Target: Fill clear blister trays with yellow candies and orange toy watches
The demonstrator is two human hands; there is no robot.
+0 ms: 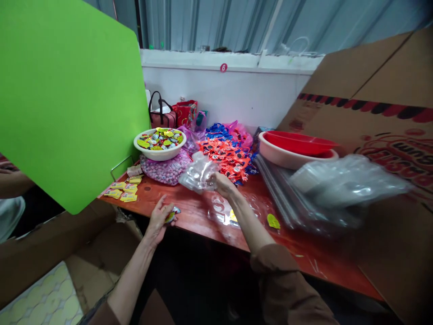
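My left hand (157, 222) is at the table's front edge, fingers curled around a small yellow-and-silver packet (173, 215). Farther in, my right hand (223, 184) grips a clear moulded plastic shell (196, 174) by its right end, holding it up off the wood. Beneath my right forearm lies another clear plastic tray (219, 210), partly hidden, with something yellow showing through. A loose yellow packet (273, 221) rests to the right of it. Similar packets (158, 137) fill a white bowl (160, 155) behind my left hand.
Under the bowl sits a bag of small pink-and-white balls (166, 169). Orange and blue straps (230, 158) are heaped at the back. Yellow cards (122, 191) lie left. A red basin (299, 143) and plastic bags (352, 180) stand right. A green board (74, 99) flanks the table.
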